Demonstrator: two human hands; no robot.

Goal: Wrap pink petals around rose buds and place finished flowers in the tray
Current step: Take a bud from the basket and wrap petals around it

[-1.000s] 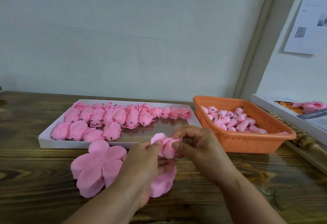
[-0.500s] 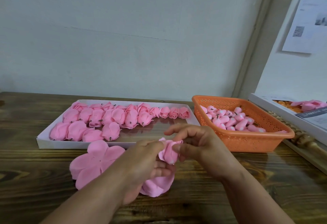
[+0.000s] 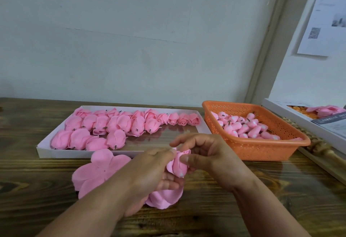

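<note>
Since a second ago we have turned the rose bud (image 3: 179, 163) downward above the bench (image 3: 262, 190); left hand (image 3: 149, 173) and right hand (image 3: 209, 154) both pinch it, folding petals closer. The tray (image 3: 45, 149) waits behind.

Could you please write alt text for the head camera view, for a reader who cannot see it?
Two hands, left hand and right hand, hold a pink rose bud above a wooden table, wrapping a petal round it. Flat pink petals lie beneath; behind are a white tray of finished flowers and an orange basket of buds.
</note>
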